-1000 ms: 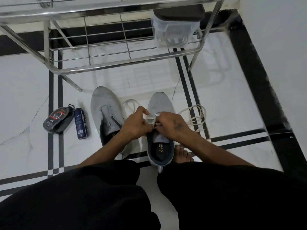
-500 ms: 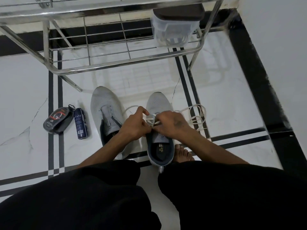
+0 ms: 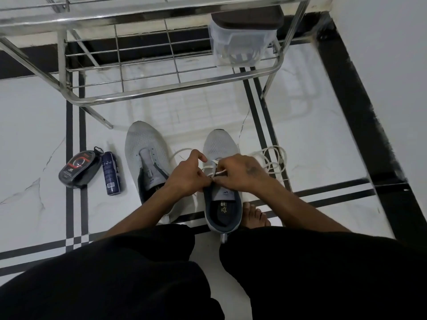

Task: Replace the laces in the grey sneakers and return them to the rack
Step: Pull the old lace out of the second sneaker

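Writing: insole print and can label too small to read | right grey sneaker (image 3: 221,144) on floor, white lace (image 3: 209,167) half threaded | left hand (image 3: 188,175) and right hand (image 3: 240,173) both pinching the lace

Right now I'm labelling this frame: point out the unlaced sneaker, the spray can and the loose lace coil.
unlaced sneaker (image 3: 144,144): head view, mesh toe.
spray can (image 3: 112,173): head view, middle of body.
loose lace coil (image 3: 275,159): head view, looped strands.

I see two grey sneakers (image 3: 147,155) toes toward the rack (image 3: 161,88), the right one (image 3: 223,195) carrying a white lace (image 3: 272,160) (partly threaded) trailing rightward.
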`<state>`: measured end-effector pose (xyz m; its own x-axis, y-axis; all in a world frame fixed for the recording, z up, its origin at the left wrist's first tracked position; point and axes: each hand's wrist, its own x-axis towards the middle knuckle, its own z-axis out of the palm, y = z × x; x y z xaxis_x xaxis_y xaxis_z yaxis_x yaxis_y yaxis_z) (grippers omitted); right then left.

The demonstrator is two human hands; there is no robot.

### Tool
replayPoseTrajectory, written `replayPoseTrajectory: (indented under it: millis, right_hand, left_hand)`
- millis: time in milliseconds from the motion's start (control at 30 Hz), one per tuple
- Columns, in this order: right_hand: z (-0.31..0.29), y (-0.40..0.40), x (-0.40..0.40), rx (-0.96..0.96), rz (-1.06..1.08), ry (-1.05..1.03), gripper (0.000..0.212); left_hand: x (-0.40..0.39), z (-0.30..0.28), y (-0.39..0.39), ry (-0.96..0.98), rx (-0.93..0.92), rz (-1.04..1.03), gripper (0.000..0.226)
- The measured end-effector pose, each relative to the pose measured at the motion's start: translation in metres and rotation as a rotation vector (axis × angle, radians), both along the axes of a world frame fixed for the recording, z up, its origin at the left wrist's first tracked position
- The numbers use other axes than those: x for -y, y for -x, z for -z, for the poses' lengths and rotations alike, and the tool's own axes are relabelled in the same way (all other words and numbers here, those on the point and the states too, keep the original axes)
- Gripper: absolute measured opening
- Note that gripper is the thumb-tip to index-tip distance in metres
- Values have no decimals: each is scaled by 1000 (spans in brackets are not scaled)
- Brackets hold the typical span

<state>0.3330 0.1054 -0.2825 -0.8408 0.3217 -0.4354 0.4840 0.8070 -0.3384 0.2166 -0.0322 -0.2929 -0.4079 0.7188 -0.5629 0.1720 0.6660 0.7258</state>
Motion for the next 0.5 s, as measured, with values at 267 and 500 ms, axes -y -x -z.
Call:
replayPoseTrajectory:
  millis: [267, 500]
  right_hand:
    - [-8, -39, -65, -82, 624, -169, 17]
    - [-8, -40, -29, -83, 559, 109, 53]
  left_hand:
    - [4, 3, 3, 10, 64, -48, 46]
    - [-9, 10, 0, -112, -320, 68, 22]
